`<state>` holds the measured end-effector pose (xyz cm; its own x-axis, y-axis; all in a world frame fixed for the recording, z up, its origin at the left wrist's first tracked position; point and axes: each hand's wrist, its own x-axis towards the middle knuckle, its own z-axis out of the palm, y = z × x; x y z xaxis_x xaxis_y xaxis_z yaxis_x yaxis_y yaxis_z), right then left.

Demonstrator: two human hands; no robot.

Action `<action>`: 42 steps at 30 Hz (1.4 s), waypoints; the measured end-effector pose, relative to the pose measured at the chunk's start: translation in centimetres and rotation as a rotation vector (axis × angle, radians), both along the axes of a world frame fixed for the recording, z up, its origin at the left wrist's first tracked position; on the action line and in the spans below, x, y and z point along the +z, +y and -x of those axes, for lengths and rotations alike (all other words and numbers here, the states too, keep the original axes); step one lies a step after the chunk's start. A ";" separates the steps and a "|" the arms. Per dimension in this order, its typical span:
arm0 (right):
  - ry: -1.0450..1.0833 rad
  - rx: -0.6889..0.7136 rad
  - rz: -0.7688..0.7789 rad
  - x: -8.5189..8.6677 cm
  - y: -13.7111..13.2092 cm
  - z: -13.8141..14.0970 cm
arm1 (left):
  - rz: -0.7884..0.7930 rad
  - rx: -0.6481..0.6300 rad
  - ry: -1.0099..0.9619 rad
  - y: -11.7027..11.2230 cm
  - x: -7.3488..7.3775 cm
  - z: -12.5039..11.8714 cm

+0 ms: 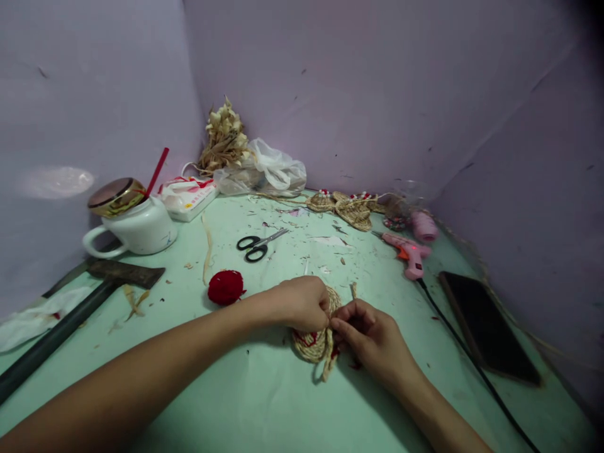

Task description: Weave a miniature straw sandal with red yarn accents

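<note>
Coil (pixel 307 347) under left hand (pixel 304 302), right hand (pixel 375 333) close beside, long axis slanting toward counter's (pixel 264 390) far edge; pinching now with both sets of fingers (pixel 346 328), can't tell on what.

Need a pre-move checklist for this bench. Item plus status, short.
1. Both hands at the braided piece: ok; left hand over the braided piece, right hand at its right side, fingertips meeting.
2. Strand pinched between fingertips: cannot tell; too small and partly hidden.
3. Scissors apart from both hands: ok; lying beyond them.
4. Red yarn ball clear of the left forearm: cannot tell; very close.
5. Glue gun cool: cannot tell; red light visible.
6. Table free of scraps: not ok; scattered.
</note>
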<state>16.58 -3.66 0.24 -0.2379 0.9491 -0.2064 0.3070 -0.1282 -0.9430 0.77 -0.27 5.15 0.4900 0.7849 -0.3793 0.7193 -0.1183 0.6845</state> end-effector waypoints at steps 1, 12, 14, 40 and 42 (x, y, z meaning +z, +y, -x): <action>-0.001 -0.001 -0.012 0.0 0.0 0.0 | -0.014 0.007 0.010 -0.1 0.0 0.0; 0.032 -0.126 -0.027 -0.2 0.0 0.5 | -0.100 -0.045 0.080 -0.4 0.1 -0.1; 0.040 -0.126 -0.007 -0.1 0.0 0.5 | -0.093 -0.036 0.069 -0.4 0.1 -0.1; -0.024 0.036 -0.224 -0.6 0.0 -0.2 | -0.128 -0.093 0.074 0.5 -0.9 -0.1; -0.028 0.006 -0.178 -0.4 0.0 0.0 | -0.067 -0.123 0.050 0.8 -0.4 0.6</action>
<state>16.60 -3.69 -0.20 -0.2403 0.9698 -0.0415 0.3333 0.0423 -0.9419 0.18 0.55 4.70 0.5660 0.7447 -0.3538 0.7293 -0.2521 0.6360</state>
